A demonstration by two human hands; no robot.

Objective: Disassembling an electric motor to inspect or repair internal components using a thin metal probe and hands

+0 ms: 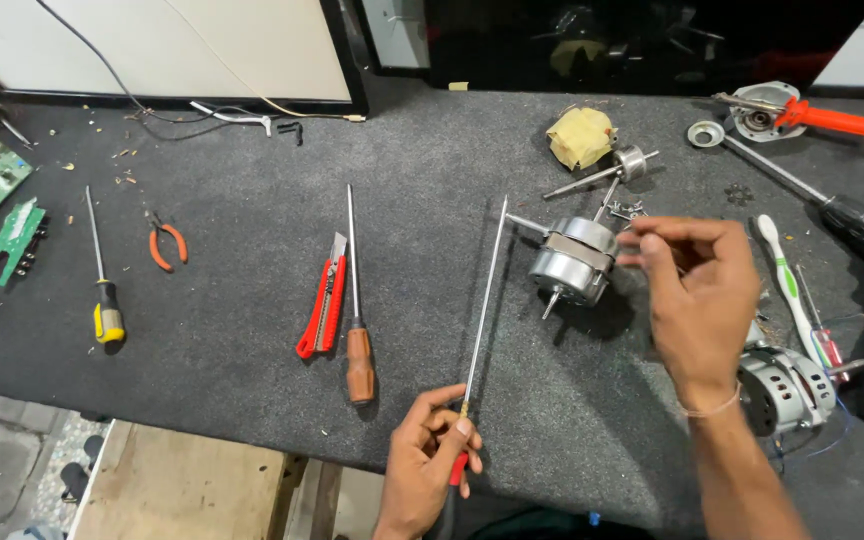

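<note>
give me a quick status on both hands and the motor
Left hand grips long screwdriver, tip at silver motor. Right hand pinches at motor's side. Nothing between them; second motor sits under right wrist.

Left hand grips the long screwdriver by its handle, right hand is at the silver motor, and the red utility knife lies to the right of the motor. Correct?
Not quite. In the head view the utility knife lies left of the motor, beside a brown-handled screwdriver. The rest holds: left hand grips the long screwdriver, right hand at the motor.
</note>
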